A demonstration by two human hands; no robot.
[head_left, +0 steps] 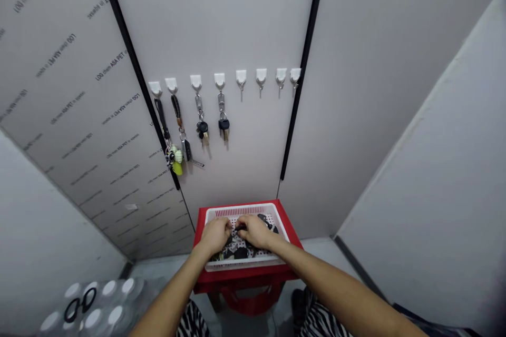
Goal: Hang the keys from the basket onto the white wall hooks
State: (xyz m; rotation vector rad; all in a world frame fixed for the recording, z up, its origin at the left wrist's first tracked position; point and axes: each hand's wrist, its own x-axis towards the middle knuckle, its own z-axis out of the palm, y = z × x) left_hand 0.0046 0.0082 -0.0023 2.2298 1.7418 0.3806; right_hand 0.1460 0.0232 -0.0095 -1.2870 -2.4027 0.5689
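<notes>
Both my hands are inside a white plastic basket [281,222] that holds several dark key sets [241,253]. My left hand [216,234] is over the basket's left half, its fingers curled in; whatever is between them is hidden. Close to its right, my right hand [253,230] has thumb and fingers pinched on a small black item [239,228], too small to name surely. On the panel ahead, a row of white hooks [241,77] is fixed. Key sets hang from the left hooks, among them a black-headed one [223,124] and one with a yellow-green charm [176,161].
Under the basket is a red stool [290,226]. Several clear bottles with white caps [93,318] stand on the floor at lower left. Grey-white panels [367,89] rise on the right, and a printed panel [79,95] is at left.
</notes>
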